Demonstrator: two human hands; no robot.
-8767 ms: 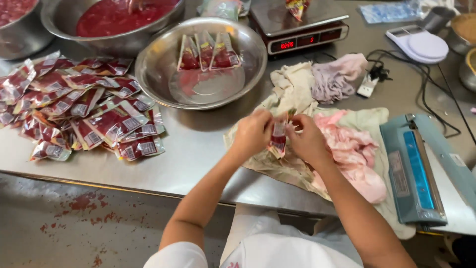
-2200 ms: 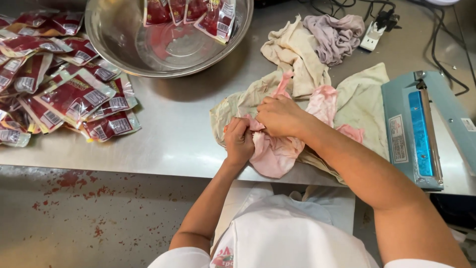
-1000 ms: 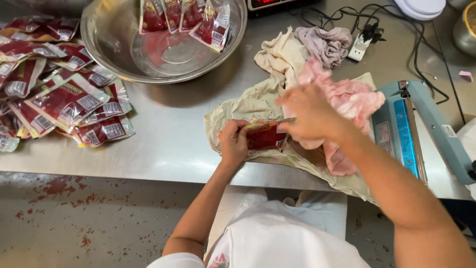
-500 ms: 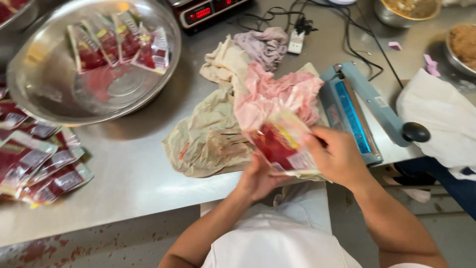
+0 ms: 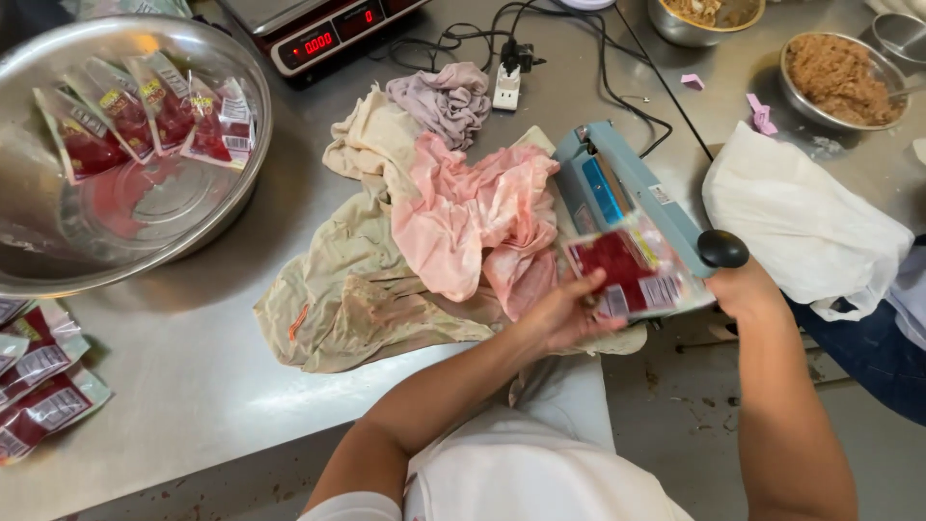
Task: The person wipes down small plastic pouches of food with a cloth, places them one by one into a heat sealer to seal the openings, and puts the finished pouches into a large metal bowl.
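A clear pouch of red sauce (image 5: pixel 620 275) lies across the jaw of a blue heat sealer (image 5: pixel 604 186) at the table's right edge. My left hand (image 5: pixel 562 315) pinches the pouch's near left corner and holds it flat. My right hand (image 5: pixel 741 287) grips the sealer's lever arm just under its black knob (image 5: pixel 723 249). The lever is lowered over the top of the pouch. A pink stained cloth (image 5: pixel 473 220) lies crumpled just left of the sealer, on a beige cloth (image 5: pixel 359 299).
A large steel bowl (image 5: pixel 236 198) with several filled pouches (image 5: pixel 145 106) sits at the left, a digital scale (image 5: pixel 318 39) behind it. More pouches (image 5: pixel 43 391) lie at the table's left edge. A white bag (image 5: pixel 801 227), two bowls of brown filling (image 5: pixel 837 72) and cables (image 5: pixel 617 72) are on the right.
The pouch was wiped with the pink cloth, then carried right onto the sealer. My right hand let go of the pouch and took the lever. The view swung right.
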